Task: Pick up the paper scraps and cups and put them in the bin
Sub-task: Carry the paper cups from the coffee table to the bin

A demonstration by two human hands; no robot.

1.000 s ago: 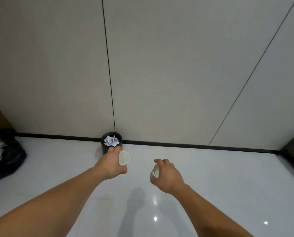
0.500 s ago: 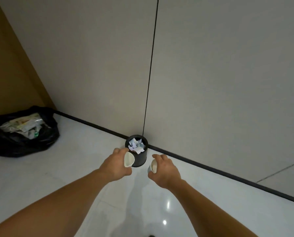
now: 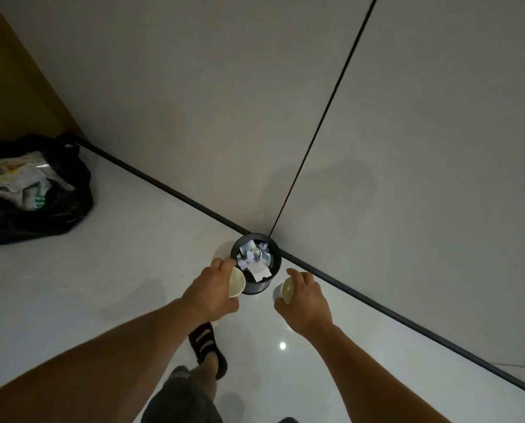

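Head view: left hand [image 3: 212, 293], fingers clamped on left cup [image 3: 236, 282], is nearer the bin [image 3: 255, 289]; right hand [image 3: 305, 300], fingers clamped on right cup [image 3: 286, 290], is just right of it.

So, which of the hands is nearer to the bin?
Left. The left hand, holding a cup, is at the left rim of the bin, its fingers overlapping it in the view. The right hand, holding another cup, is to the bin's right, with floor showing between.
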